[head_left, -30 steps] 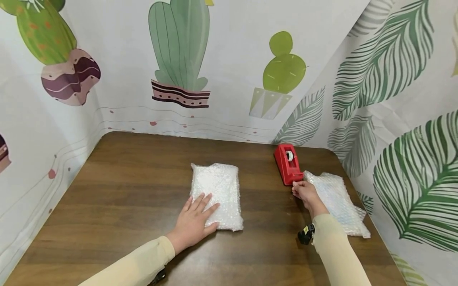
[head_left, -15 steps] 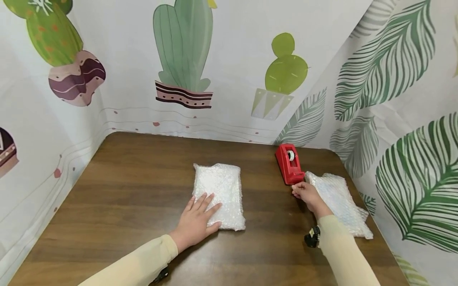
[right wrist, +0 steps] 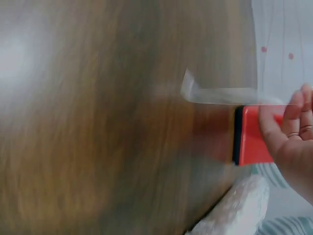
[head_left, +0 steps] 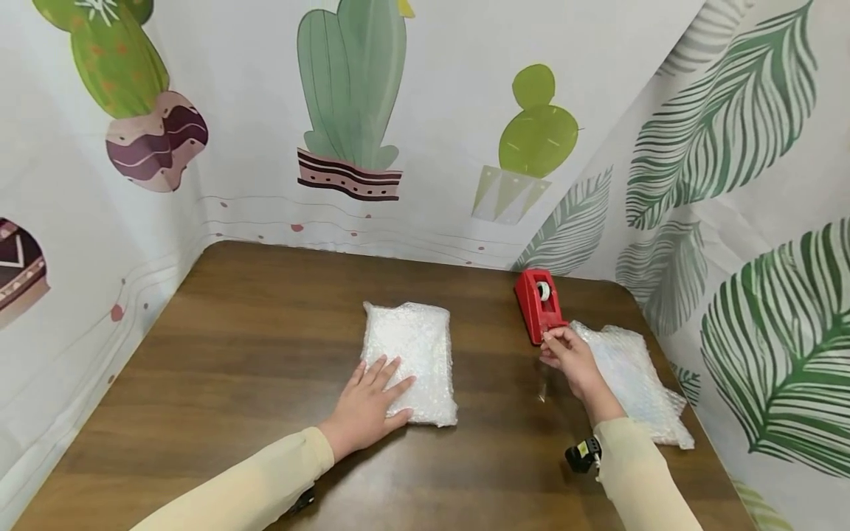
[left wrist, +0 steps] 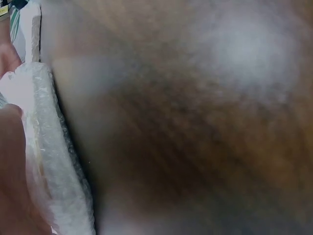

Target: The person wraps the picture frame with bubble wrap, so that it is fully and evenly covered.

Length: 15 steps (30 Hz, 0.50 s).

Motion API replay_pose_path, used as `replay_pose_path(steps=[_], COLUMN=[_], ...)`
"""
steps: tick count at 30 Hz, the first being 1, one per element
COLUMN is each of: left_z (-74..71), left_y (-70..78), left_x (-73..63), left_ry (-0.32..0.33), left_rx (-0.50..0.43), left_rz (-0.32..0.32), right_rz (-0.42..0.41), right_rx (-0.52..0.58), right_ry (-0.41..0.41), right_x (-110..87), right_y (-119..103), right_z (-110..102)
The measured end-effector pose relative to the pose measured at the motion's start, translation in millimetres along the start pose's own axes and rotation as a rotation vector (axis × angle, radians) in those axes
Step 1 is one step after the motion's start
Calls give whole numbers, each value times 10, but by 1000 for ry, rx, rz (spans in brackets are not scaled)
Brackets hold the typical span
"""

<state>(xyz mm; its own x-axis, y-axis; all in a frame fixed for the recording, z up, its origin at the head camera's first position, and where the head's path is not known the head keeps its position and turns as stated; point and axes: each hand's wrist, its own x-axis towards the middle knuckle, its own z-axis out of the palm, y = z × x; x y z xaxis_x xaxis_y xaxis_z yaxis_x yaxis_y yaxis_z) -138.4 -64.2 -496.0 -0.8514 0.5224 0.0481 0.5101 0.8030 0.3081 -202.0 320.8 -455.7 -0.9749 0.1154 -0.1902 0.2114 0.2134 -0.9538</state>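
Note:
My left hand [head_left: 364,413] rests with spread fingers on the near left part of a bubble-wrapped flat package [head_left: 417,335] in the middle of the table. The left wrist view shows the package's thick bubble-wrap edge [left wrist: 61,161] beside the hand. Farther right, my right hand [head_left: 576,366] is at the front end of a red tape dispenser [head_left: 529,306]. Its thumb and fingers pinch a strip of clear tape [right wrist: 222,95], whose free end bends upward in the right wrist view. In the head view, the strip hangs below the fingertips.
A second bubble-wrapped package [head_left: 627,380] lies at the table's right side, just beyond the right hand and forearm. Brown wooden table [head_left: 265,317] surrounds everything, with a printed cactus-and-leaf cloth [head_left: 438,147] behind it and at the sides.
My right hand has risen slightly to the dispenser's front edge, and a length of clear tape now shows hanging from it. The left hand stays on the package; the head view shifts slightly.

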Motion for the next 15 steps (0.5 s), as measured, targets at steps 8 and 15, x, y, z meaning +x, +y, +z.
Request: replay_pose_path(steps=[8, 15], left_z=[49, 44], left_y=[19, -9], left_x=[24, 18], left_ry=[3, 36], left_rx=[54, 151], left_rz=[15, 31], right_rz=[-23, -62], right_rx=[-40, -169], right_ry=[-62, -230], right_x=[57, 138], right_y=[-108, -313], right_z=[191, 633])
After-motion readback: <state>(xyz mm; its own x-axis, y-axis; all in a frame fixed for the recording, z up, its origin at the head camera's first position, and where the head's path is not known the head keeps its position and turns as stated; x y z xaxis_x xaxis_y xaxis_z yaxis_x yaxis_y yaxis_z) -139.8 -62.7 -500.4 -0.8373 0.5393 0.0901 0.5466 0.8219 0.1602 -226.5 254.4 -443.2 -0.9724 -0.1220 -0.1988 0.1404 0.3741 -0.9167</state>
